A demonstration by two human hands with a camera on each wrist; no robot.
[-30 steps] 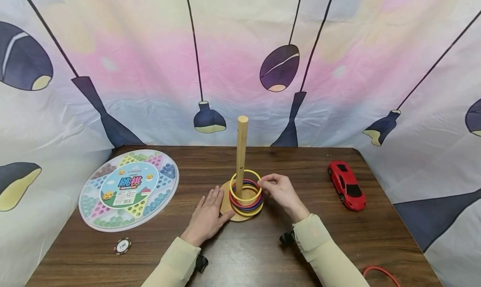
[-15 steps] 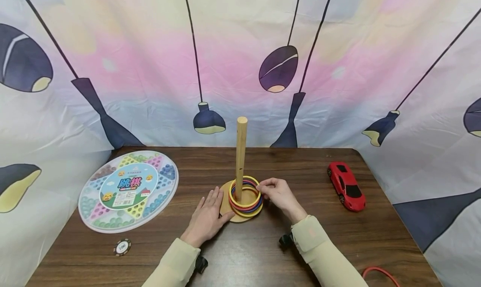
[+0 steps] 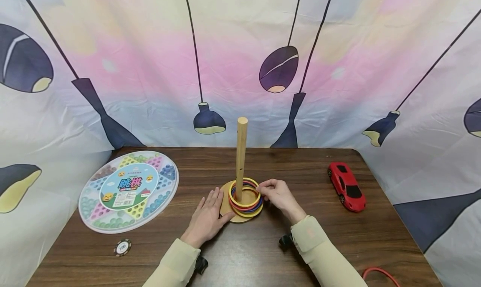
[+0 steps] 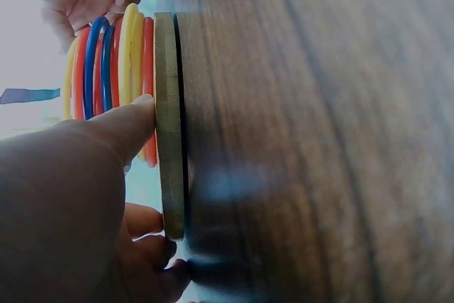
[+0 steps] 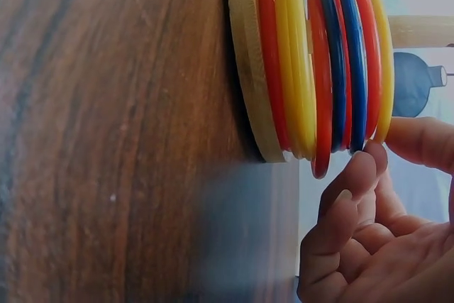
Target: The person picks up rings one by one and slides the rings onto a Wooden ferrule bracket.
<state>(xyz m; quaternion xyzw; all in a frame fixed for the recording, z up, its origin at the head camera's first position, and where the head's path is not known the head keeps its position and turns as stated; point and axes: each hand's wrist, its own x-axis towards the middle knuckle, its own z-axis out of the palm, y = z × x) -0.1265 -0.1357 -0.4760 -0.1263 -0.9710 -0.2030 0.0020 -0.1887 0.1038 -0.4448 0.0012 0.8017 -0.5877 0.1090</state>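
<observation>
A pale wooden peg (image 3: 241,153) stands on a round wooden base (image 3: 226,209) in the middle of the table. Around it lies a stack of red, blue and yellow rings; the right wrist view shows a blue ring (image 5: 359,62) in the stack. On top is a yellow ring (image 5: 388,54), its edge pinched between the thumb and forefinger of my right hand (image 3: 279,195). That ring rests on the pile or just touches it. My left hand (image 3: 206,216) lies with straight fingers at the base's left side, its thumb touching the base's near edge.
A round Chinese checkers board (image 3: 165,212) lies at the left, with a poker chip (image 3: 122,247) in front of it. A red toy car (image 3: 346,186) stands at the right. Part of a red ring (image 3: 379,269) shows at the near right. A printed curtain (image 3: 240,69) hangs behind the table.
My right hand has lowered the yellow ring from a tilted position above the stack until it lies nearly flat on top. The left hand has stayed in place.
</observation>
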